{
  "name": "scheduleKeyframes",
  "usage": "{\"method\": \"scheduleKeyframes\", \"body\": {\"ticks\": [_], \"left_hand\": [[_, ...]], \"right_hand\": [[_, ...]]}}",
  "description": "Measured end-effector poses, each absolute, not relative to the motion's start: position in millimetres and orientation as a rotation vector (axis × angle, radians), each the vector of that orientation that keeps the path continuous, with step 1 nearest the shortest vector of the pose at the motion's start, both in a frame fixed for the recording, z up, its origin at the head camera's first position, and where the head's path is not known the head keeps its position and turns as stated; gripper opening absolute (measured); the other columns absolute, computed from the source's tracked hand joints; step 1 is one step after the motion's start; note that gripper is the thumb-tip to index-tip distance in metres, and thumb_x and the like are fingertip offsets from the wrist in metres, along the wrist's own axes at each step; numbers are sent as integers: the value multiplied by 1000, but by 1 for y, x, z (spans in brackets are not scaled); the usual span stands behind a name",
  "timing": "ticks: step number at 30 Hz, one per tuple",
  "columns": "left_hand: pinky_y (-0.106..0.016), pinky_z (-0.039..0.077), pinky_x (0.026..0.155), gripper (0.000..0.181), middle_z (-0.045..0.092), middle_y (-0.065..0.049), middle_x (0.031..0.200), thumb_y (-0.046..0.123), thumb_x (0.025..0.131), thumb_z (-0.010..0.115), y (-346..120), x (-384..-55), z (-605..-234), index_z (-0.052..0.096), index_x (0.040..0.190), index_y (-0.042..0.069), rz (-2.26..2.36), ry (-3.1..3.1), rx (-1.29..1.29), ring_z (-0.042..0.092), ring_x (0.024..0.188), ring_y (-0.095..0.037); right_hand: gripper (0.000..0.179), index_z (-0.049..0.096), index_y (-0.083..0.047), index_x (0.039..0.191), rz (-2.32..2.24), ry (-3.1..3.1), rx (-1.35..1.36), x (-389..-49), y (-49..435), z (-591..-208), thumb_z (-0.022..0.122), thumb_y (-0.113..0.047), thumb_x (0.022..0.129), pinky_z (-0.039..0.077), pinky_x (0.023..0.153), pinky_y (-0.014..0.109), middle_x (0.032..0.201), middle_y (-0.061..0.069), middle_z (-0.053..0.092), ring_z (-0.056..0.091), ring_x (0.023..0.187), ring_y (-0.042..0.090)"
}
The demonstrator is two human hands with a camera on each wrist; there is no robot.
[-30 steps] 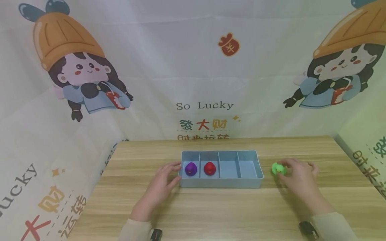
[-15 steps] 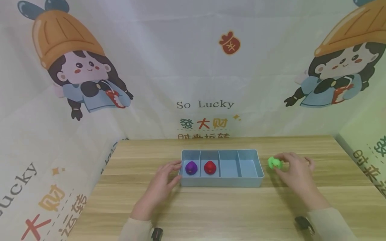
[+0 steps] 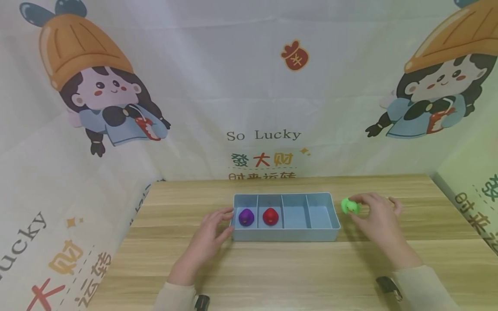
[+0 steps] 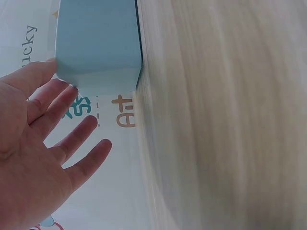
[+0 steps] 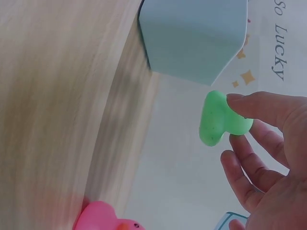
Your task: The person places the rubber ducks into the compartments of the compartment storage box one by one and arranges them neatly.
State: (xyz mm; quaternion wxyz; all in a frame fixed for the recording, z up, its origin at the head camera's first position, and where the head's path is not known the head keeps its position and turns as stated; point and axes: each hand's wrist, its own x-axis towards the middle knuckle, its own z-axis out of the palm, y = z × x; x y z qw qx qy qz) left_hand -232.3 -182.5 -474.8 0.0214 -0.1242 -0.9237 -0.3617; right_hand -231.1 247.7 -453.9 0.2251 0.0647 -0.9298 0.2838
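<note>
My right hand (image 3: 379, 224) pinches a small green toy duck (image 3: 351, 206) between thumb and fingertips, just right of the light blue divided tray (image 3: 285, 235). In the right wrist view the green toy duck (image 5: 214, 120) is held up near the tray's end wall (image 5: 192, 43). My left hand (image 3: 210, 233) touches the tray's left end with its fingertips. Its fingers are spread and fairly straight in the left wrist view. A purple toy duck (image 3: 246, 217) sits in the leftmost compartment, and a red toy duck (image 3: 270, 217) in the one beside it.
Part of a pink toy duck (image 5: 103, 218) shows on the table at the bottom of the right wrist view. The wooden table (image 3: 288, 276) runs back to a printed cloth (image 3: 194, 86), which also hangs along both sides.
My right hand has carried the green toy duck leftward and slightly back, closer to the tray's right end. The left hand and the tray have stayed in place.
</note>
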Motion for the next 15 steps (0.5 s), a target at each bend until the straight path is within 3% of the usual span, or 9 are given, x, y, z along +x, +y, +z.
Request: {"method": "scheduleKeyframes", "body": {"ticks": [15], "left_hand": [[-59, 33, 124, 42, 51, -7, 157, 19, 99, 69, -183, -231, -473, 62, 137, 4, -1122, -2857, -400, 41, 147, -34]], "right_hand": [[38, 71, -3, 111, 837, -2520, 218, -232, 234, -449, 86, 0, 75, 17, 109, 75, 110, 22, 73, 64, 106, 42]]}}
